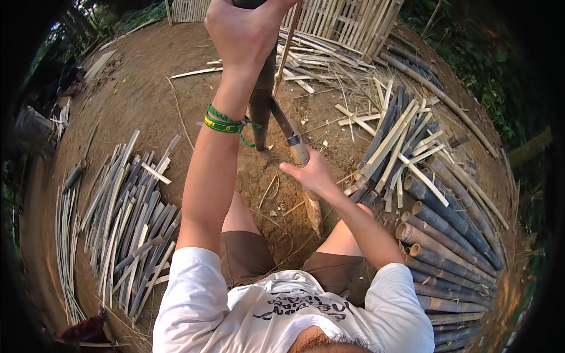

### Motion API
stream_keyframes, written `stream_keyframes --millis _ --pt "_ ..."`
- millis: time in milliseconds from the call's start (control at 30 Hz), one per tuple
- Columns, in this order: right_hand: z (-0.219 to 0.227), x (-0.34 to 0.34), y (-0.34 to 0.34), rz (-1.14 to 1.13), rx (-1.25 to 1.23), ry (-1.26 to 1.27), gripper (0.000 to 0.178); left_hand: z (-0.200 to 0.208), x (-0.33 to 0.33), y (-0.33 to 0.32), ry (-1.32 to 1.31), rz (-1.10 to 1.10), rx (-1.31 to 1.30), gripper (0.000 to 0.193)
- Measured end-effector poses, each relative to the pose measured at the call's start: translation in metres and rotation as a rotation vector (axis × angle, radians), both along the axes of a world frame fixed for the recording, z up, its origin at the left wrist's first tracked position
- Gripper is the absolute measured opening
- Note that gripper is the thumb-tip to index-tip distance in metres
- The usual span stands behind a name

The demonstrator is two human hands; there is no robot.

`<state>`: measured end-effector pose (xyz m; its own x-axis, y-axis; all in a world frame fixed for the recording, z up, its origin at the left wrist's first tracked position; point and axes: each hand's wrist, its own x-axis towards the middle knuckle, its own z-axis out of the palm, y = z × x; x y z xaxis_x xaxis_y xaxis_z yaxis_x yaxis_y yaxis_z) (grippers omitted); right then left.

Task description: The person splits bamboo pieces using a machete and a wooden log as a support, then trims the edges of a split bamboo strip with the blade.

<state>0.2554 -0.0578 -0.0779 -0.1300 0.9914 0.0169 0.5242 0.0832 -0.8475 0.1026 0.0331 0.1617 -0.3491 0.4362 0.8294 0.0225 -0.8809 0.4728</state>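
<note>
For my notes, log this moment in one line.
left hand: grips upright bamboo pole | right hand: holds knife against pole | split strips left

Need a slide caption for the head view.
Left hand steadies upright bamboo pole; right hand holds knife against it.

A: Light, you ask? Soft warm daylight, brightest on the bare earth (147, 70) from 11 to 12 o'clock; shadows faint, no glare.

B: And the edges?

A: Heavy fisheye bend; black vignette at 3 and 9 o'clock. Your centre stays sharp; the foliage (494, 94) at 2 o'clock is dim and smeared.
</note>
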Motion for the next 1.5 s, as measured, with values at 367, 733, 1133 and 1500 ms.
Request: stream_keyframes --millis 367,733,1133,1500 --pt "-0.019 -0.020 0.042 0.212 -0.378 0.392 0.018 -0.003 -0.077 0.045 0.049 -0.092 -0.088 0.024" --pt "-0.163 -0.026 0.050 -0.091 -0.770 0.469 0.009 -0.009 -0.130 0.074 -0.031 0.018 -0.016 0.027" --pt "-0.038 -0.073 0.064 -0.035 0.055 0.594 0.014 -0.016 -0.165 0.053 -0.158 0.012 -0.143 0.038" --pt "-0.252 -0.067 0.043 -0.122 -0.400 -0.169 0.029 -0.028 -0.166 0.032 0.018 -0.120 -0.194 0.058"
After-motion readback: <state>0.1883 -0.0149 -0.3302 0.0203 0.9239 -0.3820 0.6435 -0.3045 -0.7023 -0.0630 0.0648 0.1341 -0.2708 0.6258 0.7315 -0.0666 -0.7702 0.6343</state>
